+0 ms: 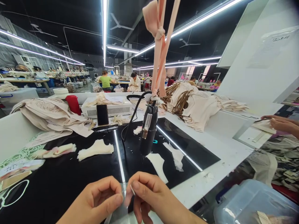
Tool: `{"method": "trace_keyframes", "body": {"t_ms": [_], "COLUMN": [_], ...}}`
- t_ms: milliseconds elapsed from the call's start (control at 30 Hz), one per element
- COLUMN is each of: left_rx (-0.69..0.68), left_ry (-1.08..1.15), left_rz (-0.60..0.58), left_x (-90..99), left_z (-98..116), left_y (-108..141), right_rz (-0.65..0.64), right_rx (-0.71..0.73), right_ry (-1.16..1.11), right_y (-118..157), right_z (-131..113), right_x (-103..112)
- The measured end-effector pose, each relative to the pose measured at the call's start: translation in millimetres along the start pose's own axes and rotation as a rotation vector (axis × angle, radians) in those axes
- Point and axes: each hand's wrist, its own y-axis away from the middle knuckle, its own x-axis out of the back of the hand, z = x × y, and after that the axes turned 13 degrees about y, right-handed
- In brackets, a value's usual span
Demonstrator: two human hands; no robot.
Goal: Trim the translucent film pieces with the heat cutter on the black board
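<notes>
My left hand (100, 197) is at the bottom middle, its fingers curled and its thumb near the index fingertip. What it pinches, if anything, is hidden. Right beside it, my right hand (151, 196) pinches a thin white strip (133, 189) between thumb and index finger. Beyond both hands, a black corded hand tool (149, 130) hangs from knotted pink fabric bands (160, 56). Cream fabric pieces lie on the black mat (58, 183): a stack (95, 150) on the left, one piece (158, 165) beyond my right hand and another (175, 155) further right.
A fabric pile (53, 112), a red cone (73, 105) and a phone (102, 115) stand at the back left. Green cords (25, 155) lie along the left edge. More cream fabric (198, 109) is stacked at the back right. Another person's hands (283, 123) work at far right, above a plastic bin (254, 202).
</notes>
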Motion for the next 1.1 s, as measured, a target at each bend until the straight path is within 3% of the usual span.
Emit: {"method": "trace_keyframes", "body": {"t_ms": [233,500,700,867,1100], "left_rx": [-0.002,0.018,0.004,0.012,0.053], "left_ry": [0.071,0.108,0.074,0.071,0.182], "left_rz": [-0.079,-0.019,0.014,0.103,0.235], "left_x": [1.0,-5.8,5.3,21.1,31.8], "left_z": [-3,0,-5,-10,-20], "left_y": [-7,-8,-6,0,3], "right_rz": [0.016,0.151,0.233,0.323,0.347], "right_rx": [-0.116,-0.256,-0.26,-0.249,-0.274], "right_ry": [-0.137,0.101,0.247,0.289,0.292], "right_y": [4,5,5,6,6], "right_z": [-1,-7,-6,-4,4], "right_x": [3,5,13,20,26]}}
